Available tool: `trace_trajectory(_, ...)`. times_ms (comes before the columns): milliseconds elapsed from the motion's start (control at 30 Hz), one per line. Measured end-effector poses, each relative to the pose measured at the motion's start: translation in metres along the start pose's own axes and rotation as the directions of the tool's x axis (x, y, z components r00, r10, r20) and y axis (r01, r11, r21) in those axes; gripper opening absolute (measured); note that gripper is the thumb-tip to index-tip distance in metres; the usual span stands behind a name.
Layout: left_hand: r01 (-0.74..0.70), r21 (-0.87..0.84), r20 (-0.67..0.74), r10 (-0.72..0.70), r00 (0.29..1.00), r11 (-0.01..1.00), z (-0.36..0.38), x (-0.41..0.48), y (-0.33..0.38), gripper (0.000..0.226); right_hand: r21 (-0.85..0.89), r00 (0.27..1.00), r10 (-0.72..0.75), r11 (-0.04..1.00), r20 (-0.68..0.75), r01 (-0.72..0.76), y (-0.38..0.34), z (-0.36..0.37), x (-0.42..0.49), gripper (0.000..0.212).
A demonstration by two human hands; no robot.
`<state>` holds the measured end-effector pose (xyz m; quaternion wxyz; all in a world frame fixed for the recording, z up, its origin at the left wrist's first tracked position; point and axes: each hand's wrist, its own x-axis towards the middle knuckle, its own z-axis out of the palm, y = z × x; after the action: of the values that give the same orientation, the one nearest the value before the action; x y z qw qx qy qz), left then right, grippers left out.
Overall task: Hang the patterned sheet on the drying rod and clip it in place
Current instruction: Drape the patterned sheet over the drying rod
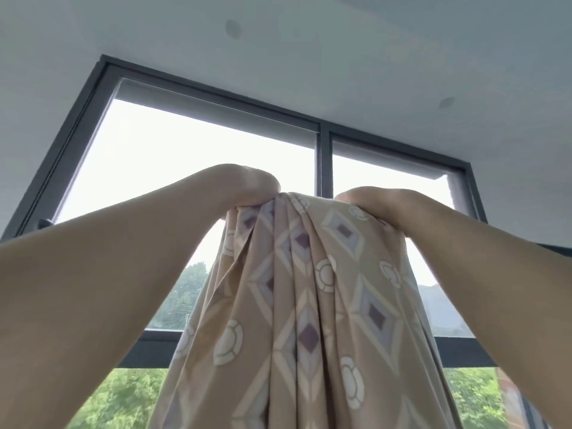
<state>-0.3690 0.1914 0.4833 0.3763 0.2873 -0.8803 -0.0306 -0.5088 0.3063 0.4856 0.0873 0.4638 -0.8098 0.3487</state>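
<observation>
The patterned sheet (306, 305) is beige with white flower rings and purple diamonds. It hangs in bunched folds down the middle of the view, raised high in front of a window. My left hand (247, 188) grips its gathered top edge on the left. My right hand (374, 205) grips the same top edge on the right, a short way from the other hand. Both arms reach up and forward. The fingers are hidden behind the cloth. No drying rod or clip shows clearly; a small dark fitting (45, 223) sticks out at the left by the window frame.
A large window with a dark frame (323, 156) fills the background, with a centre post and a lower crossbar (148, 351). Green trees lie outside below. The white ceiling (278, 41) spreads overhead.
</observation>
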Motion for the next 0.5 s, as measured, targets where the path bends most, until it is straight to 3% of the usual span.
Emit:
trace_trajectory(100,0.003,0.199,-0.264,0.051,0.963,0.98,0.006,-0.012,-0.006,0.038,0.071,0.969,-0.127,0.987,-0.213,0.145,0.004,0.006,-0.013,0.035)
trace_trajectory(200,0.007,0.286,-0.472,0.135,0.871,0.958,0.023,-0.025,-0.016,0.041,-0.092,0.894,-0.212,0.977,-0.394,0.191,0.014,0.017,-0.015,0.035)
trace_trajectory(267,-0.053,0.334,-0.545,0.239,0.804,0.941,0.038,-0.033,-0.021,0.04,-0.245,0.853,-0.229,0.962,-0.469,0.123,0.023,0.028,-0.022,0.041)
trace_trajectory(333,-0.101,0.257,-0.549,0.231,0.803,0.961,0.044,-0.04,-0.025,0.043,-0.31,0.79,-0.277,0.944,-0.547,0.117,0.033,0.04,-0.03,0.045)
trace_trajectory(400,-0.148,0.18,-0.511,0.221,0.831,0.973,0.045,-0.046,-0.03,0.044,-0.237,0.734,-0.313,0.948,-0.603,0.211,0.042,0.053,-0.038,0.043)
trace_trajectory(500,-0.288,-0.025,-0.472,0.243,0.847,0.957,0.055,-0.067,-0.037,0.047,0.155,0.785,-0.273,0.894,-0.556,0.421,0.05,0.075,-0.058,0.055)
